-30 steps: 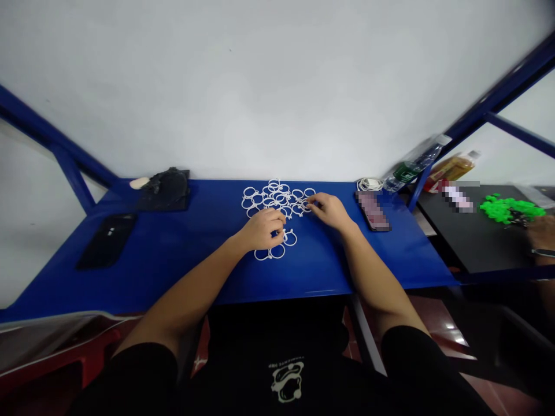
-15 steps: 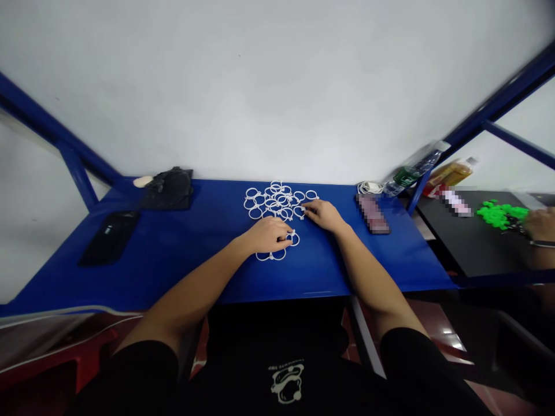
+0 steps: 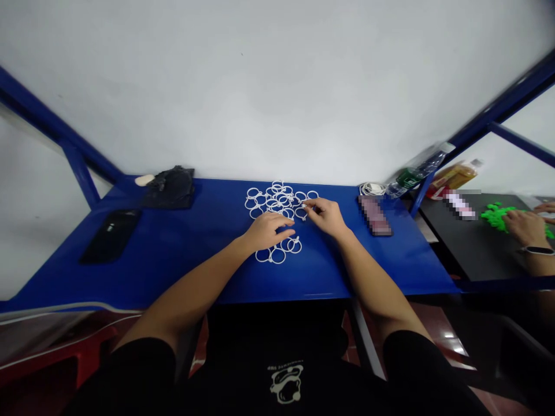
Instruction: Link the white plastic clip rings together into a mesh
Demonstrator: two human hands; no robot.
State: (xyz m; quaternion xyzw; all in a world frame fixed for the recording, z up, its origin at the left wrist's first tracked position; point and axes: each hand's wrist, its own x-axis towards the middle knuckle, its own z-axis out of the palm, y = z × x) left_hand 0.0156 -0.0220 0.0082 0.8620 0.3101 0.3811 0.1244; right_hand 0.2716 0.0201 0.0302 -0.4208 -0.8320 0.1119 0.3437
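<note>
A loose pile of several white plastic rings lies at the back middle of the blue table. Nearer to me sits a small cluster of joined white rings. My left hand rests on that cluster with its fingers curled, pressing the rings down. My right hand is at the right edge of the pile, thumb and fingers pinched on one white ring.
A black phone lies at the left, a black cloth bundle behind it. Right of the pile are another phone, a coiled white cable and bottles. At a black table, another person's hand handles green parts.
My right hand has drawn slightly back from the pile with a ring pinched. My left hand has shifted a little on the joined cluster. The other person's hand moved left over the green parts.
</note>
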